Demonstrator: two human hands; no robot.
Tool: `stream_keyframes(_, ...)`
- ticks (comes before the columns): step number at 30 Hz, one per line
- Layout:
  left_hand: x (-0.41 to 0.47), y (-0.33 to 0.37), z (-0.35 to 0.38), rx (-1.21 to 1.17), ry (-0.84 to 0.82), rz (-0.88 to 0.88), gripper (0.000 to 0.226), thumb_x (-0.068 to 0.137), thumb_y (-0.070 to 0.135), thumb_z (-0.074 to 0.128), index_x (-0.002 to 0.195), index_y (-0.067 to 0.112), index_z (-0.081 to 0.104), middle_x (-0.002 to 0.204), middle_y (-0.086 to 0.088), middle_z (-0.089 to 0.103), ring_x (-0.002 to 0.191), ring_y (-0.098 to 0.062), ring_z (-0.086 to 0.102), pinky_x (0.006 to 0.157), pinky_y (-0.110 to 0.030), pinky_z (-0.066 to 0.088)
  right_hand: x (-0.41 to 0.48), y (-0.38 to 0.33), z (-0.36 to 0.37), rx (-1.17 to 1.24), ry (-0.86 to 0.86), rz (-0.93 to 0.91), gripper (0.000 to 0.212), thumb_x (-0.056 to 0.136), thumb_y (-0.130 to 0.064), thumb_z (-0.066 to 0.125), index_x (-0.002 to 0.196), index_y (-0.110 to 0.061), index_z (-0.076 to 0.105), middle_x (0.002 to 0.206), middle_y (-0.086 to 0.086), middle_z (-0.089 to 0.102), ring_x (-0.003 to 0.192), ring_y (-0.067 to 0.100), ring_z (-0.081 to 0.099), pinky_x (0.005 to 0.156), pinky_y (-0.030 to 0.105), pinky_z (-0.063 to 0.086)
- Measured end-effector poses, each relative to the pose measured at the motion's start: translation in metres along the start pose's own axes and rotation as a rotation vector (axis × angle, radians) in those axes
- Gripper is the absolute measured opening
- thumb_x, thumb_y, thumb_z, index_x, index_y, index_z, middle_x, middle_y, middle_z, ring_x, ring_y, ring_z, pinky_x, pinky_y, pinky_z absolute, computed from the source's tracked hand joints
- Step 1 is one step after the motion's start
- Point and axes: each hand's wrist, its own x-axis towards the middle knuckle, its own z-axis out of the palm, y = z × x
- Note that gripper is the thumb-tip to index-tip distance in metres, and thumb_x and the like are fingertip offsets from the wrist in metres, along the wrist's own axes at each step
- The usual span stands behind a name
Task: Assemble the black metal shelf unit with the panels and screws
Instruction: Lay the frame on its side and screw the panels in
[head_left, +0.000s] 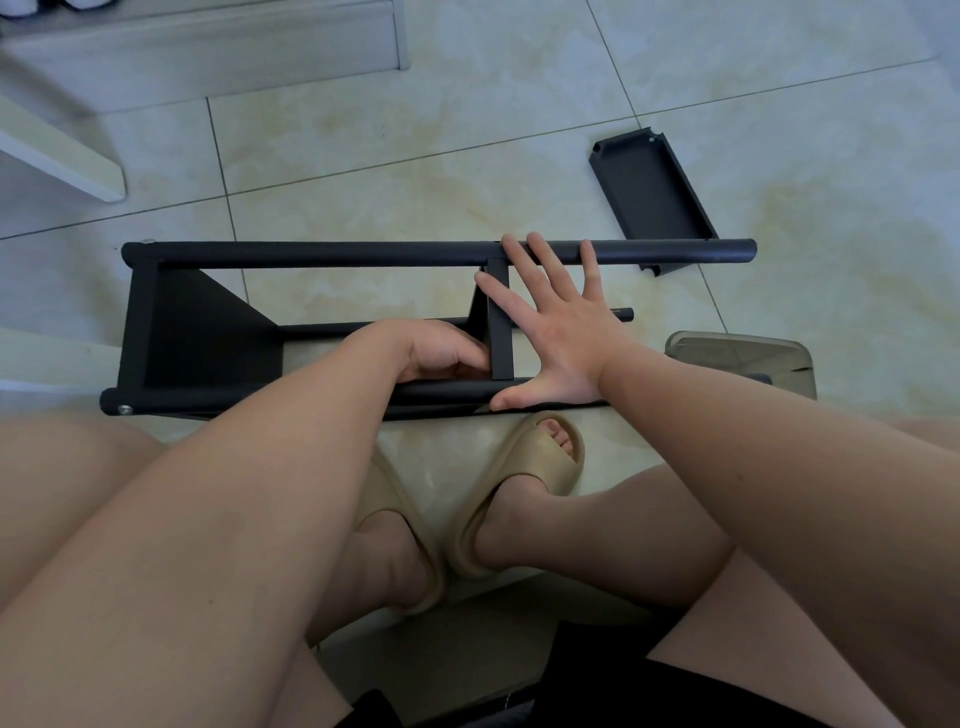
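Cream marbled floor (519, 130) tiles are seen under everything, and the black frame (145, 322) of the shelf is laid on its side on them, just beyond a pair of tan slippers (545, 467) worn by the seated person.

The right hand (561, 332) is laid flat on the frame with its fingers (545, 254) spread wide apart and straight. Their tips are rested on the far tube (363, 254), while the thumb is pressed against the near tube (441, 391). Nothing is gripped by it.

The middle panel (500, 322) is set between the two tubes, directly under the right index finger and just left of the palm.

The left hand (431, 348) is brought up against the near end of that panel. Its fingers (475, 345) are curled and touch the panel's left edge just above the near tube. Whether something small is pinched there cannot be told, as the fingertips are hidden.

Well to the left of both hands, the end panel (208, 332) is already fixed across the frame, and a silver screw (123, 409) is seen in the near corner. A third tube (621, 313) is seen past the right fingers, lower in the frame.

Beyond the right fingertips and to their right, a loose panel (649, 192) is left flat on the floor, its near end tucked behind the far tube. A translucent container (737, 353) is placed right of the right wrist. White furniture (208, 52) is seen far beyond the left hand.
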Motion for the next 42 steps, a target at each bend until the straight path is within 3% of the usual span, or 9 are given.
stream_keyframes(7, -0.0010, 0.0001, -0.0010, -0.092, -0.030, 0.027, 0.023, 0.092, 0.001, 0.054, 0.104, 0.009, 0.072, 0.101, -0.012, 0.071, 0.095, -0.027, 0.065, 0.097, -0.041, 0.049, 0.0003, 0.0002, 0.0013, -0.002, 0.004, 0.000, 0.128, 0.062, -0.104, 0.026, 0.162, -0.030, -0.002, 0.169, 0.011, -0.016, 0.154, 0.034, -0.017, 0.115, 0.073, -0.006)
stream_keyframes(11, -0.0002, 0.0017, 0.0001, -0.039, -0.002, -0.017, 0.029, 0.093, 0.014, 0.057, 0.117, 0.004, 0.071, 0.116, -0.015, 0.069, 0.103, -0.025, 0.064, 0.105, -0.042, 0.046, 0.0000, -0.0001, 0.0012, 0.004, 0.001, 0.002, 0.128, 0.061, -0.104, 0.028, 0.162, -0.031, -0.002, 0.169, 0.011, -0.015, 0.154, 0.034, -0.017, 0.115, 0.073, -0.008)
stream_keyframes(15, 0.0003, 0.0007, 0.0007, 0.004, 0.025, -0.017, 0.022, 0.090, 0.013, 0.061, 0.108, 0.009, 0.074, 0.102, -0.012, 0.073, 0.097, -0.026, 0.064, 0.099, -0.040, 0.049, -0.0002, -0.0009, 0.0009, 0.007, 0.001, 0.003, 0.128, 0.061, -0.103, 0.030, 0.162, -0.031, -0.002, 0.169, 0.011, -0.016, 0.154, 0.034, -0.017, 0.115, 0.072, -0.009)
stream_keyframes(18, -0.0002, 0.0006, 0.0000, -0.014, 0.015, 0.004, 0.023, 0.091, 0.008, 0.059, 0.106, 0.012, 0.076, 0.106, -0.014, 0.074, 0.097, -0.026, 0.066, 0.098, -0.040, 0.050, -0.0001, -0.0003, 0.0002, 0.008, -0.001, 0.003, 0.128, 0.061, -0.104, 0.029, 0.162, -0.031, -0.002, 0.169, 0.011, -0.016, 0.154, 0.034, -0.017, 0.115, 0.073, -0.009)
stream_keyframes(22, -0.0014, 0.0015, -0.0010, -0.083, -0.031, 0.010, 0.025, 0.091, 0.002, 0.053, 0.094, 0.013, 0.075, 0.093, -0.006, 0.073, 0.087, -0.020, 0.067, 0.084, -0.031, 0.054, -0.0004, -0.0004, 0.0005, 0.005, 0.001, 0.005, 0.128, 0.061, -0.104, 0.028, 0.162, -0.031, -0.002, 0.169, 0.011, -0.016, 0.155, 0.034, -0.016, 0.115, 0.073, -0.009)
stream_keyframes(26, -0.0013, 0.0027, 0.0014, 0.005, 0.019, -0.012, 0.014, 0.090, 0.012, 0.059, 0.087, 0.011, 0.073, 0.080, -0.003, 0.068, 0.080, -0.021, 0.060, 0.083, -0.034, 0.049, -0.0001, 0.0000, 0.0008, 0.004, 0.004, 0.005, 0.128, 0.061, -0.104, 0.028, 0.161, -0.031, -0.002, 0.169, 0.011, -0.016, 0.155, 0.034, -0.016, 0.115, 0.073, -0.008)
stream_keyframes(31, -0.0009, 0.0014, 0.0024, 0.008, 0.040, -0.010, 0.035, 0.091, 0.009, 0.060, 0.123, -0.002, 0.065, 0.108, -0.018, 0.068, 0.099, -0.030, 0.063, 0.097, -0.041, 0.048, 0.0004, -0.0004, 0.0009, 0.001, 0.003, 0.006, 0.128, 0.061, -0.104, 0.029, 0.161, -0.031, -0.002, 0.169, 0.011, -0.016, 0.155, 0.034, -0.017, 0.115, 0.073, -0.008)
stream_keyframes(36, -0.0013, 0.0021, 0.0011, -0.057, 0.006, 0.014, 0.038, 0.091, 0.001, 0.053, 0.128, -0.003, 0.061, 0.123, -0.024, 0.064, 0.109, -0.033, 0.061, 0.108, -0.047, 0.043, -0.0002, -0.0004, 0.0004, -0.001, 0.000, 0.004, 0.127, 0.062, -0.104, 0.028, 0.162, -0.031, -0.002, 0.169, 0.011, -0.015, 0.155, 0.034, -0.016, 0.115, 0.073, -0.008)
stream_keyframes(42, 0.0009, 0.0008, 0.0013, 0.025, 0.062, 0.012, 0.033, 0.088, 0.011, 0.062, 0.119, 0.000, 0.069, 0.108, -0.016, 0.071, 0.097, -0.026, 0.064, 0.099, -0.042, 0.049, -0.0005, -0.0006, -0.0009, 0.006, -0.007, 0.007, 0.128, 0.061, -0.103, 0.029, 0.162, -0.031, -0.002, 0.168, 0.011, -0.017, 0.154, 0.034, -0.018, 0.115, 0.073, -0.009)
